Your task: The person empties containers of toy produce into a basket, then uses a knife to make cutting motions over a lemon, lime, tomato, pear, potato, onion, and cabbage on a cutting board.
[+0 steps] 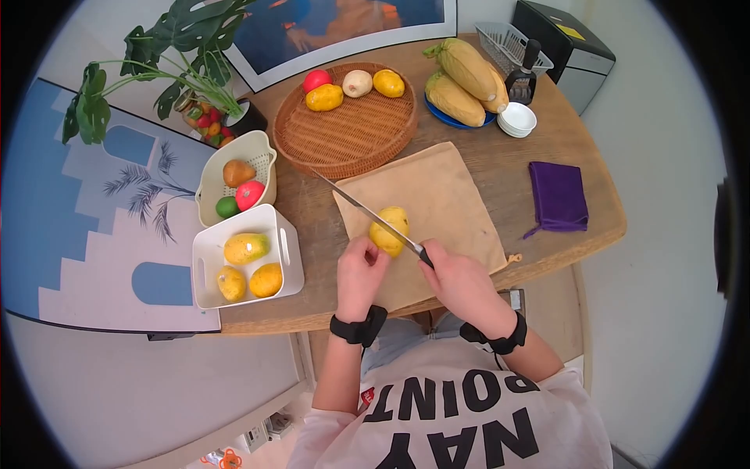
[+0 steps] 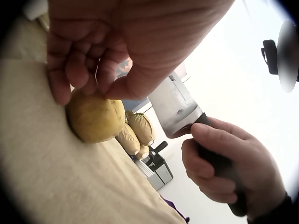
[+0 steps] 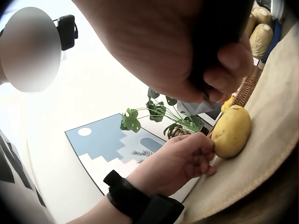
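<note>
A yellow, oval, lightly speckled potato [image 1: 394,221] lies on a beige cloth [image 1: 445,184]. My left hand [image 1: 361,273] is at its near left end, fingers curled and fingertips holding it, as the right wrist view of the potato [image 3: 232,131] also shows. My right hand [image 1: 462,288] grips the black handle of a broad-bladed kitchen knife [image 1: 355,202]. From the head, the blade crosses over the potato; in the left wrist view the knife [image 2: 175,105] is raised, its blade apart from the potato [image 2: 96,116].
A white bin [image 1: 293,262] of yellow produce and a cream colander [image 1: 207,176] stand left. Behind the cloth is a round wicker tray [image 1: 344,137]. Corn [image 1: 461,86] on a blue plate, white bowls [image 1: 517,119] and a purple cloth [image 1: 558,195] are right.
</note>
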Motion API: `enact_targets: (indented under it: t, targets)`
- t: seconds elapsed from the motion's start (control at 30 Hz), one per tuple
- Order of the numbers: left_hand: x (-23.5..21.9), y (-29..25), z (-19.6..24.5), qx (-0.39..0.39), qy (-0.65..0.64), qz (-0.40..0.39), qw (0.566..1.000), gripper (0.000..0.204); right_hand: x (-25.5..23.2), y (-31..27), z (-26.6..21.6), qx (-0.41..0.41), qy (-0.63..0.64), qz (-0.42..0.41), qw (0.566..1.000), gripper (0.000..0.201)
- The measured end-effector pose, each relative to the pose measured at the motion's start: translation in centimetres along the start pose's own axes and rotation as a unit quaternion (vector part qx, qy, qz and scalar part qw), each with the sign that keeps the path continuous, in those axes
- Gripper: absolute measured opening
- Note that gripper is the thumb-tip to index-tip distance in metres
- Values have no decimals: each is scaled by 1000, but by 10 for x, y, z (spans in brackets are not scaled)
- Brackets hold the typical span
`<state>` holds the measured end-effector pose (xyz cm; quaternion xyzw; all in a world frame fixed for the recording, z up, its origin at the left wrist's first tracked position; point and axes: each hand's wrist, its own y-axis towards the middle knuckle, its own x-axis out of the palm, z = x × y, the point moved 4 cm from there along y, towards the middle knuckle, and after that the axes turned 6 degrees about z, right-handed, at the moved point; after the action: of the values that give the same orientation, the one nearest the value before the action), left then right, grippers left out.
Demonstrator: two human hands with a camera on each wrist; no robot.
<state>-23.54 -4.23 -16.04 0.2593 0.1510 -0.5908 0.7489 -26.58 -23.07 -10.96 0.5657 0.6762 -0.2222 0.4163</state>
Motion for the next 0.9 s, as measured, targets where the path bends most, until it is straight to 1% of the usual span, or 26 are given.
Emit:
enact_targets:
  t: [0.17, 0.23, 0.27, 0.33, 0.43, 0.53, 0.63, 0.73, 0.77, 0.83, 0.87, 0.9]
  targets:
    - [-3, 2, 0, 6, 6, -4, 1000, 15, 3, 0, 4, -2, -13, -4, 1000, 18]
    - [-1, 0, -7, -11, -9, -3, 1000, 15, -1, -3, 0, 8, -9, -15, 1000, 18]
    - [0, 0, -8, -18, -18, -1, 1000, 15, 2, -4, 1, 2, -10, -14, 1000, 18]
    - [-1, 0, -8, -6, -6, 0, 1000, 15, 11, -5, 4, -12, -14, -8, 1000, 18]
    - [-2, 3, -9, 5, 1, 7, 1000, 14, 7, -4, 3, -14, -7, -11, 1000, 18]
    - [-4, -3, -13, -13, -11, 1, 1000, 14, -2, -5, -5, -12, 24, 5, 1000, 19]
    - [-6, -1, -8, -14, -20, -9, 1000, 12, 9, -6, 7, 1, -2, -15, 1000, 19]
    - [-19, 5, 2, -20, -18, 2, 1000, 8, 5, -7, 12, 13, 53, -24, 998, 19]
    - [-24, 3, 4, -30, -16, 7, 999, 8, 1, -8, 12, 34, 71, 5, 997, 19]
    - [-29, 4, 9, 8, 7, 33, 999, 23, -14, -7, 14, 73, 103, 66, 990, 19]
    - [-32, 6, 13, 29, 18, 48, 998, 31, -15, -5, 20, 81, 66, 57, 993, 19]
    - [-32, 10, 24, 106, 68, 24, 992, 40, -15, -3, 31, 88, 29, 50, 994, 19]
